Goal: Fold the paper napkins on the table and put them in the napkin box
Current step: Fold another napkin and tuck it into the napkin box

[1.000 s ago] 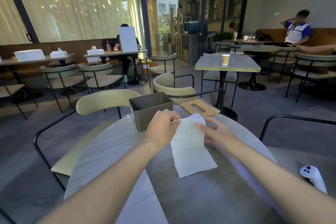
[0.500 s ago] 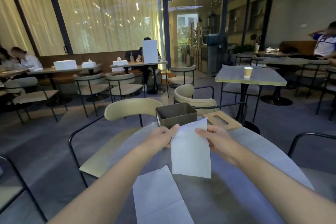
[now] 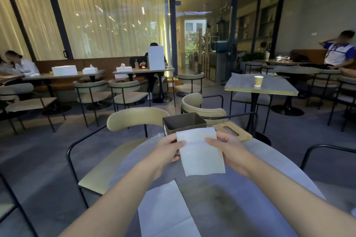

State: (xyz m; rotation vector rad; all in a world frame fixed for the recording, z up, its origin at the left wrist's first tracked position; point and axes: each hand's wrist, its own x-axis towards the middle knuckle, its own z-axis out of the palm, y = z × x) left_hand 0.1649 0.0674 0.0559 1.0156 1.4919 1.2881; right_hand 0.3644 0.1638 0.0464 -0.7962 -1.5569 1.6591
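Observation:
A white paper napkin (image 3: 201, 154) hangs in the air above the round grey table (image 3: 269, 171), its top edge curling over. My left hand (image 3: 169, 149) pinches its upper left edge and my right hand (image 3: 225, 145) pinches its upper right edge. Just behind it stands the dark open napkin box (image 3: 183, 121), whose inside I cannot see. Its wooden lid (image 3: 232, 131) with a slot lies flat to the right of the box. A second napkin (image 3: 165, 211) lies unfolded on the table close to me.
A beige chair (image 3: 134, 118) stands across the table behind the box, and a black chair arm (image 3: 327, 148) curves at the right. Other tables, chairs and seated people fill the room farther off. A paper cup (image 3: 258, 81) sits on a neighbouring table.
Both hands have lifted the napkin off the table and hold it up in front of the box. The view has tilted upward, bringing the second napkin into sight.

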